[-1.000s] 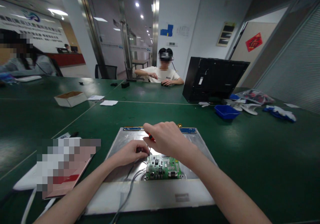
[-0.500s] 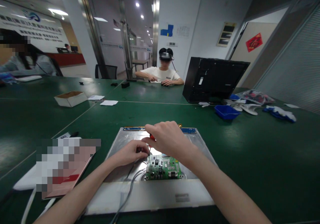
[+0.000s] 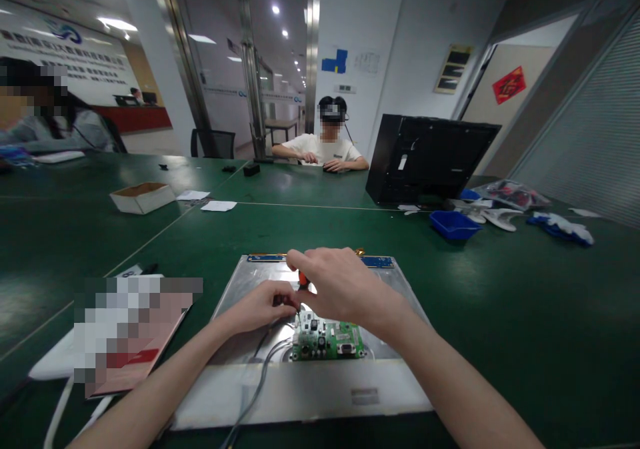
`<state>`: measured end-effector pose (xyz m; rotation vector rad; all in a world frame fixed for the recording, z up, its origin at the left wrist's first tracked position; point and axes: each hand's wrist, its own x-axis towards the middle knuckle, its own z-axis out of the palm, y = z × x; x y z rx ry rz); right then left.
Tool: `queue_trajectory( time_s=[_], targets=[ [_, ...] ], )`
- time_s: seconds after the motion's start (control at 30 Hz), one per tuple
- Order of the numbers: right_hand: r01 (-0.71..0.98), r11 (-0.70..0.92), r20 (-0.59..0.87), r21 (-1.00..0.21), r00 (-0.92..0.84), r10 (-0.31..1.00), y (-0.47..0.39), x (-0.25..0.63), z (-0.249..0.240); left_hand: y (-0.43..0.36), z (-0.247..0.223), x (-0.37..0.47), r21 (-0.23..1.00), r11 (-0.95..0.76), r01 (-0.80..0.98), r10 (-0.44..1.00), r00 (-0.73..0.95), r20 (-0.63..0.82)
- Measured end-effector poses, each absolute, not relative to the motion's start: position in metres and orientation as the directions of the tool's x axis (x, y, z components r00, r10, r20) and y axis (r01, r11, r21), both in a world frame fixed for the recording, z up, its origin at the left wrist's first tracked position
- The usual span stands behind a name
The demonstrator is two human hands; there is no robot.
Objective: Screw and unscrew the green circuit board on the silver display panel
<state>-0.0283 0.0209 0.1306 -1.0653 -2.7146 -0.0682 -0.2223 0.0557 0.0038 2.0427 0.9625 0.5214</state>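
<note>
A green circuit board (image 3: 327,339) lies on a silver metal panel (image 3: 240,302) in front of me. My right hand (image 3: 340,285) is closed around a red and black screwdriver (image 3: 303,279), held upright over the board's upper left corner. Beside its tip, my left hand (image 3: 273,301) has its fingers pinched together at that corner; what they hold, if anything, is too small to make out. Dark cables (image 3: 263,375) run from the board's left side down over the panel's pale lower strip. A blue strip board (image 3: 377,261) lines the panel's far edge.
At the left are a pink-red packet (image 3: 145,362) and a white box (image 3: 143,197). A black monitor (image 3: 433,159), a blue tray (image 3: 454,225) and gloves (image 3: 563,227) stand or lie at the right. One person (image 3: 330,145) sits opposite, another at far left.
My right hand has dipped slightly and its fingers have shifted, so more of the red screwdriver handle shows. My left hand has hardly moved.
</note>
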Motion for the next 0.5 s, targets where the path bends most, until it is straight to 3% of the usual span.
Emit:
queue_trajectory(
  time_s=[0.23, 0.5],
  targets=[
    [0.734, 0.678, 0.268, 0.041, -0.662, 0.7, 0.021, -0.037, 0.126, 0.055, 0.0, -0.223, 0.817, -0.339, 0.467, 0.813, 0.583, 0.004],
    [0.641, 0.762, 0.224, -0.087, -0.733, 0.642, 0.025, -0.025, 0.135, 0.058, -0.001, -0.223, 0.792, -0.4, 0.461, 0.779, 0.627, 0.028]
  ],
)
